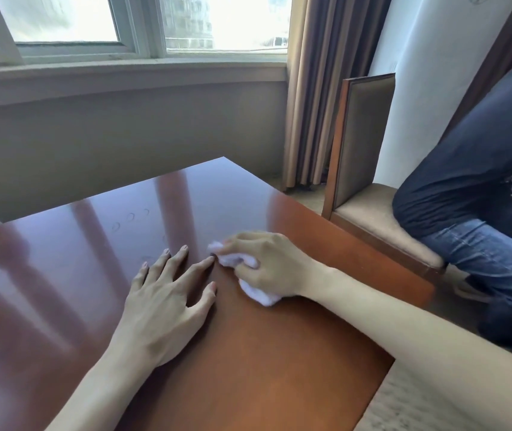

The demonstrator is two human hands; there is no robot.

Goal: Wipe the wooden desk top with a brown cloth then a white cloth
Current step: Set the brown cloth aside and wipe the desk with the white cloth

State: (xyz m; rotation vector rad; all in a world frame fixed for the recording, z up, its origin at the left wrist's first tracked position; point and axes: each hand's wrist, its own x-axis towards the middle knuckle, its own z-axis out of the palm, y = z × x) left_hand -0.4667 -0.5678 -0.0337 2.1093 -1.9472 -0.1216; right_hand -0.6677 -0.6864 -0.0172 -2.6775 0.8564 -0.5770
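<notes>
Left hand: the left hand (167, 293) is lying flat on the desk top (62, 290), fingers straight and spread, gripping nothing; it looks to be bracing rather than wiping.

Right hand: the right hand (267, 265) is curling its fingers and thumb round the white cloth (259, 295), pressing the wad down onto the wood just beside the left index fingertip.

White cloth: it is bunching under the right palm, showing at the fingertips on the far-left side and at the heel of the hand on the near side; its long axis is running from near-right to far-left, roughly along the hand.

Step in hand: judging by the white cloth in use, the person is probably working through the second wipe; no brown cloth is showing.

Key relation: the unwiped-looking glossy stretch with faint ring marks (130, 217) is lying ahead of the right fingertips, to the far left.

Room to move: open wood is stretching far and left; the left hand is blocking a straight sweep leftward.

Edges: the right edge (357, 244) of the desk is running close to the right wrist; the far corner (223, 158) is sitting well beyond.

Beyond the desk: a chair (363, 144) is standing to the right with another person's leg in jeans (466, 188) resting on its seat; a curtain (320, 88) and window (93, 23) are lying farthest off.
</notes>
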